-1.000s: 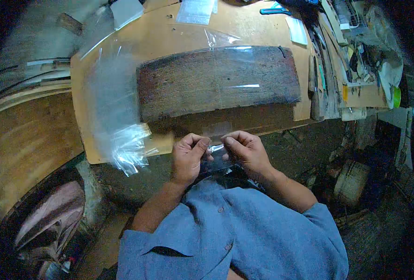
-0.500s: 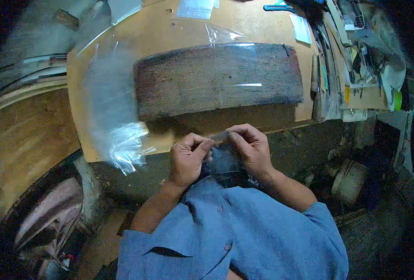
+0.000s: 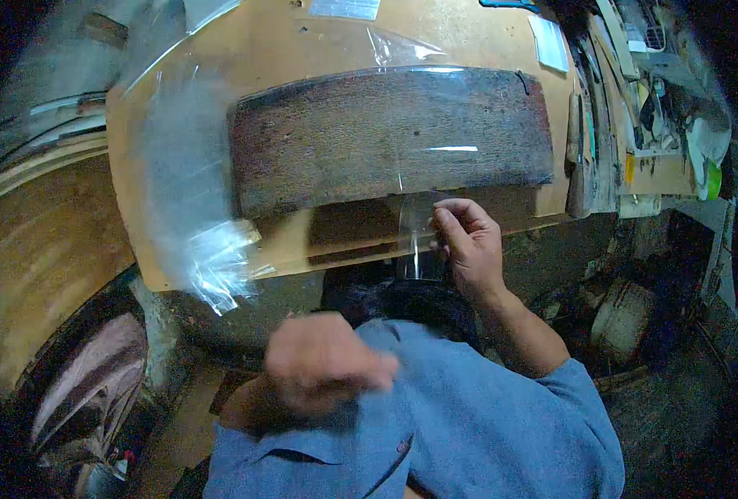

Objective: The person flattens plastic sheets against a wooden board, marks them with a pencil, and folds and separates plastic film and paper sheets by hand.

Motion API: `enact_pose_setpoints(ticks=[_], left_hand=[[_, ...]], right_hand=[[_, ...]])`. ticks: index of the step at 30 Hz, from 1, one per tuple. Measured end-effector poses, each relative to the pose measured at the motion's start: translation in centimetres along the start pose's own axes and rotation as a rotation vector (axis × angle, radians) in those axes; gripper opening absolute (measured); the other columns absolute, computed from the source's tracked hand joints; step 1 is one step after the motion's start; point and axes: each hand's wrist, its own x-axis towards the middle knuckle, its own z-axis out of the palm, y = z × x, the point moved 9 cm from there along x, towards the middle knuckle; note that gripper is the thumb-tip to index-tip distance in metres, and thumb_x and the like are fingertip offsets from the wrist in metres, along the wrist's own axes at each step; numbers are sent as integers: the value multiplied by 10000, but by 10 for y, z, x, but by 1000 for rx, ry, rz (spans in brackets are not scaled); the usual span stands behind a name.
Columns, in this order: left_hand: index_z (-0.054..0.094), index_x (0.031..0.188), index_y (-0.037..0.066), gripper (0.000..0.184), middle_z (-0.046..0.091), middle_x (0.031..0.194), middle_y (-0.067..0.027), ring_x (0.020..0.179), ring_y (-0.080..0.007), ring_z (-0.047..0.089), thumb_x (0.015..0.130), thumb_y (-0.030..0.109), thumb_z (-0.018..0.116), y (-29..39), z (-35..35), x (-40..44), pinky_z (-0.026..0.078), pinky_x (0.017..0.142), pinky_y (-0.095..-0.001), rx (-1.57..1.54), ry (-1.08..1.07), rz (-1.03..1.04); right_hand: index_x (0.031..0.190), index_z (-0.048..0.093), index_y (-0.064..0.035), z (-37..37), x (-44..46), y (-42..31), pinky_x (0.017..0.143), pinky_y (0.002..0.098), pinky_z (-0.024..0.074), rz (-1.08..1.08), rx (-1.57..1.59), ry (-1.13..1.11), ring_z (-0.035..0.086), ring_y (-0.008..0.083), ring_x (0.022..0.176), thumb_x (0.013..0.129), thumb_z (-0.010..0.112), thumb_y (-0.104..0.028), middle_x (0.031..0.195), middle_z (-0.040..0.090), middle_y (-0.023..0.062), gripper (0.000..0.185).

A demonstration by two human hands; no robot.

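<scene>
My right hand [image 3: 471, 249] pinches the upper right edge of a small clear plastic sheet [image 3: 414, 224] between thumb and forefinger. The sheet hangs at the table's front edge, below a dark worn board [image 3: 344, 137]. Smeared by motion, my left hand [image 3: 327, 362] is in front of the blue shirt, apart from the sheet. Its fingers are too blurred to read. Left of the board lies a hazy stretch of clear film [image 3: 187, 158], with a bunch of shiny clear plastic pieces [image 3: 223, 258] at its near end.
The light wooden table [image 3: 281, 41] carries further plastic packets [image 3: 344, 8] at the back. A small white packet [image 3: 550, 43] and a blue-handled tool [image 3: 508, 3] lie at the back right. Long strips and tools [image 3: 581, 125] line the right side.
My left hand has let go of the clear plastic and moved down and toward my body. My right hand has shifted slightly right and up, still pinching the sheet.
</scene>
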Motion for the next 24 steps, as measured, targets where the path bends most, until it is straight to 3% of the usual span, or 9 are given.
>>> enact_pose_setpoints(ticks=[2,4,8,14,18,20,22,23,24], left_hand=[[688,889,19,192,666,762,-93,602,-180,633,769,169,698,9,3,2,478,531,-285,-150,-4,27],[687,903,3,200,674,770,-92,638,-175,647,826,186,672,45,15,25,474,536,-290,-293,-287,210],[701,826,-5,125,636,675,-64,549,-152,609,767,105,713,67,4,36,410,492,-249,-313,-69,244],[707,798,24,97,643,682,-73,559,-148,614,769,116,715,72,-2,31,411,496,-246,-331,116,304],[717,817,28,113,661,698,-67,573,-163,626,791,138,708,62,-4,31,416,501,-244,-348,79,258],[679,845,4,265,670,778,-112,681,-186,651,902,254,611,38,-1,22,471,543,-297,-485,12,271],[655,831,-2,351,646,761,-103,682,-190,633,951,307,541,-16,-14,4,475,563,-295,-595,412,-38],[630,851,-7,353,632,782,-111,697,-194,614,948,321,543,-50,-14,2,488,629,-301,-707,342,-226],[637,931,11,342,626,807,-105,723,-190,601,944,341,547,-69,-24,-8,484,673,-302,-463,704,-405]], right_hand=[[996,601,-41,2,2,3,546,190,449,8,-41,-13,521,39,620,928,585,-127,791,606,3,111],[987,616,-18,5,5,9,599,231,496,10,-84,-52,575,75,697,909,607,-121,823,622,20,129],[981,616,-11,8,9,14,600,234,493,38,-127,-58,570,74,699,902,612,-116,820,621,17,131],[985,609,-15,7,19,14,591,228,475,-55,-209,-35,552,60,695,892,628,-121,794,609,13,143],[929,533,-38,12,19,8,543,211,434,-19,-114,-37,490,34,639,889,631,-106,740,546,-22,125],[870,525,-45,12,19,12,549,222,428,32,-43,-35,487,37,660,870,658,-113,733,545,-21,149],[815,479,-66,7,24,12,523,220,378,-59,-188,-1,437,35,637,862,665,-102,708,502,-34,195],[815,479,-66,7,26,15,523,220,378,-57,-190,-2,437,35,637,862,665,-102,708,502,-34,195],[807,474,-71,7,27,13,521,220,363,-122,-225,5,417,39,631,857,671,-106,698,487,-33,207]])
